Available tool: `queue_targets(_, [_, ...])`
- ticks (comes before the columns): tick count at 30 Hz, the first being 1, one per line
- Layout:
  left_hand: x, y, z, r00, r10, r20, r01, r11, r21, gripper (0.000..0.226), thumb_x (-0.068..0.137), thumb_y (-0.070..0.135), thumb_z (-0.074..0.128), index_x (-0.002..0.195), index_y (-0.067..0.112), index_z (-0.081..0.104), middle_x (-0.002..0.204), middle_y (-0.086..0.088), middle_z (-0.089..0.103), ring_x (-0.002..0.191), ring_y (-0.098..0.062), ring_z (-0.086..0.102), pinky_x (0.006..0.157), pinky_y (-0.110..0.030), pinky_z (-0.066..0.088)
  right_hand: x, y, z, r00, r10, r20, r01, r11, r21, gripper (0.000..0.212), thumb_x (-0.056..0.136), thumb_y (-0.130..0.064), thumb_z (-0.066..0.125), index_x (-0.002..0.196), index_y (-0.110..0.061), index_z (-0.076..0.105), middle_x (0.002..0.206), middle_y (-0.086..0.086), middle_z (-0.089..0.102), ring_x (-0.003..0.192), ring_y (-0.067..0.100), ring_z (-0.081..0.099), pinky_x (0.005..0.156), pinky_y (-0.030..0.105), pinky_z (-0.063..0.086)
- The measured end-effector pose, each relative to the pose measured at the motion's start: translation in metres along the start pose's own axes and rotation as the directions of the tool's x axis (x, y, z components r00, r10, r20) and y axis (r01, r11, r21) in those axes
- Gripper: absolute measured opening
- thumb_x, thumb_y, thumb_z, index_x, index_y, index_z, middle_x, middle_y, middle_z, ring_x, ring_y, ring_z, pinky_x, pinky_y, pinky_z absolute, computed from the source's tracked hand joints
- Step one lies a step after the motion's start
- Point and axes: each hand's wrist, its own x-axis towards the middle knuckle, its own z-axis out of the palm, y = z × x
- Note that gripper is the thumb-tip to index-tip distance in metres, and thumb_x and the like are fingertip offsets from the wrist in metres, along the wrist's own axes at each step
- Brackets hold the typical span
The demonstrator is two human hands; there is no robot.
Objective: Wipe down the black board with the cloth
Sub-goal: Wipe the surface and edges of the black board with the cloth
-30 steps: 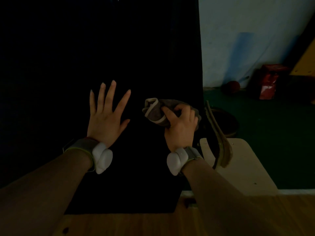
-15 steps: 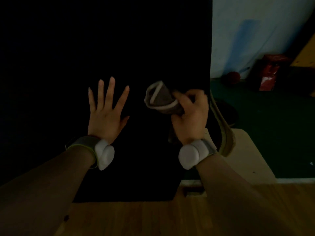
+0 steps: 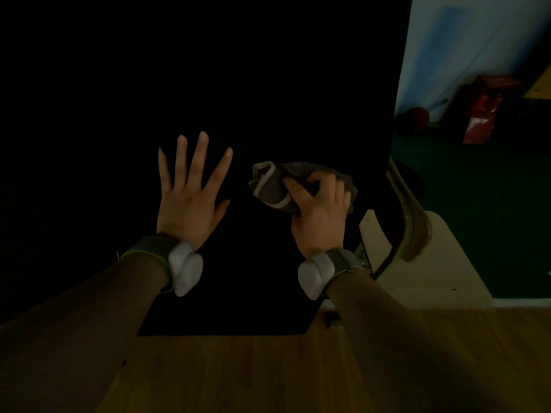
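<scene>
Left hand [image 3: 190, 201] is flat on the black board [image 3: 208, 84], fingers straight and spread wide. Right hand [image 3: 320, 216] has its fingers curled round a bunched-up grey cloth [image 3: 275, 186], pressed on the board near its right edge. Pretty dim lighting.

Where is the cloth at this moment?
In the head view, right of centre: the grey cloth is bunched in the right hand over the black board, right of the spread left hand.
</scene>
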Motion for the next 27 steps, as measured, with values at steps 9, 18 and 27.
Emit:
queue_targets(9, [-0.016,0.003,0.015,0.999,-0.001,0.044,0.001,1.0,0.011,0.083,0.081,0.042,0.057,0.151,0.023,0.015,0.155,-0.016,-0.001,0.141,-0.043,-0.003,0.11,-0.065,0.001,-0.046,0.027,0.028,0.986,-0.098,0.139,0.111,0.99,-0.09,0.035,0.086,-0.033,0.055,0.114,-0.018,0.07,0.108,0.009,0.036,0.088,0.028,0.033,0.072,0.05,0.047])
queue_targets(18, [-0.017,0.002,0.019,1.0,-0.004,0.018,0.004,1.0,0.02,0.079,0.086,0.045,0.051,0.151,0.024,0.013,0.156,-0.016,-0.001,0.141,-0.043,-0.004,0.11,-0.065,-0.001,-0.023,0.011,0.005,0.999,-0.037,-0.016,0.038,0.998,0.044,0.033,0.076,-0.008,0.062,0.107,-0.016,0.072,0.101,0.022,0.057,0.09,0.028,0.037,0.073,0.047,0.045])
queue_targets(27, [-0.015,0.0,0.024,1.0,0.005,0.0,-0.005,1.0,0.026,0.073,0.087,0.045,0.042,0.151,0.024,0.014,0.154,-0.017,0.0,0.14,-0.045,-0.002,0.111,-0.059,-0.008,-0.015,0.001,0.017,0.999,-0.012,-0.041,0.011,1.0,-0.022,0.034,0.089,-0.022,0.047,0.112,-0.014,0.07,0.102,0.025,0.06,0.092,0.03,0.034,0.072,0.048,0.041])
